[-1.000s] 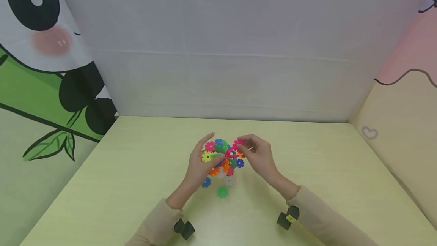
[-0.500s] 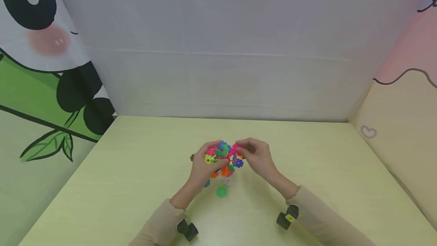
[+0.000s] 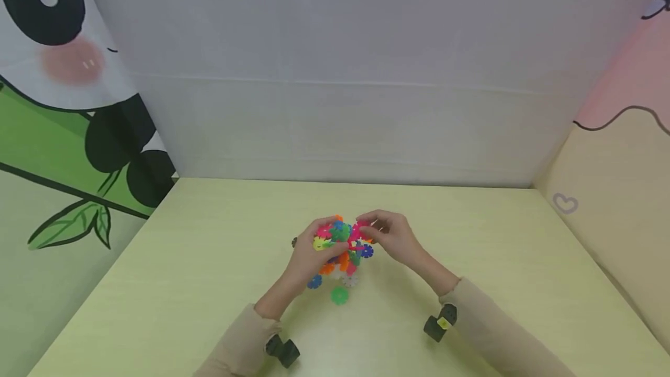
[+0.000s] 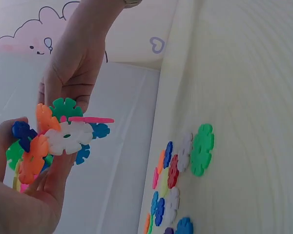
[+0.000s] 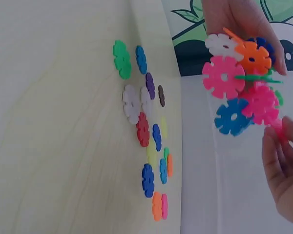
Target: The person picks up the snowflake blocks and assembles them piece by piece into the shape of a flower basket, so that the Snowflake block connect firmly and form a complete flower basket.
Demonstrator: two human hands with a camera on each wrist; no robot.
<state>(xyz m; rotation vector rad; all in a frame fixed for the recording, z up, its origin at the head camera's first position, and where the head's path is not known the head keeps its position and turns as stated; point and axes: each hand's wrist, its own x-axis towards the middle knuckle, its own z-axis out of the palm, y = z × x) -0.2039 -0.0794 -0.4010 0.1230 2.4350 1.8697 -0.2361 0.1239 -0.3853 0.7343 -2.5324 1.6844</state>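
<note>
My left hand (image 3: 306, 258) holds a cluster of interlocked plastic snowflake discs (image 4: 68, 138) above the table, coloured orange, white, green, blue and pink. Its thumb lies across the near side of the cluster. At the cluster's right side, my right hand (image 3: 394, 238) pinches a pink snowflake disc (image 5: 279, 127) between thumb and fingertips. That pink disc touches the cluster; whether it is slotted in cannot be told. In the right wrist view a larger pink disc (image 5: 223, 77) and a blue disc (image 5: 233, 117) stick out of the cluster.
Loose discs lie flat on the pale table below the hands, among them a green one (image 3: 339, 295), a red one (image 5: 143, 129) and a blue one (image 3: 314, 281). A white backdrop (image 3: 335, 74) stands behind the table, with printed panels at both sides.
The left hand, with the cluster, has moved slightly down and tilted. The right hand stays at the pink disc, its fingers a little more spread now.
</note>
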